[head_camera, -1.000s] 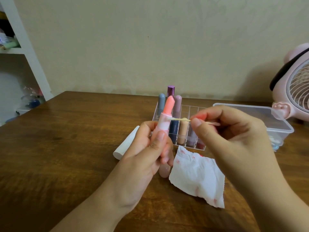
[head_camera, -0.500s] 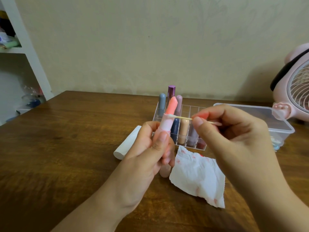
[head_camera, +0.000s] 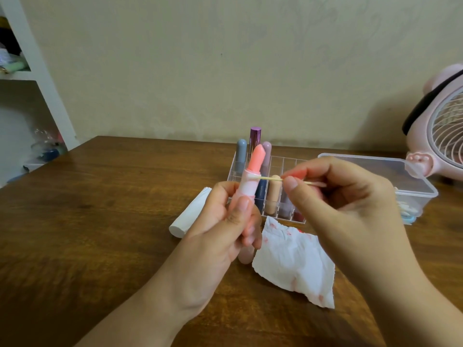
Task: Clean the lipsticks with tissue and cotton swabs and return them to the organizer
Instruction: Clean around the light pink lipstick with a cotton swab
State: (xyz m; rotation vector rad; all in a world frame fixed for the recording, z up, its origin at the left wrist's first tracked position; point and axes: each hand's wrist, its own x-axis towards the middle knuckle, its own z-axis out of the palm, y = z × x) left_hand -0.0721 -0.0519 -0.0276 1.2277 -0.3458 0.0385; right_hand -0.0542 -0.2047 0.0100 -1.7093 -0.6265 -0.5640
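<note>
Head view: wooden table against a beige wall; left hand grips lipstick, right hand pinches swab.

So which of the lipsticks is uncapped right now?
The coral lipstick gripped upright in the left hand, bullet exposed. Those standing in the clear organizer are all capped.

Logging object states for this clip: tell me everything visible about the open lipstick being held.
The open lipstick has a coral-pink bullet wound out of a pale pink tube smeared with colour. It is uncapped and stands roughly upright, tilted slightly right. The left hand grips its lower tube; the cotton swab, pinched by the right hand, touches the tube's rim below the bullet.
</note>
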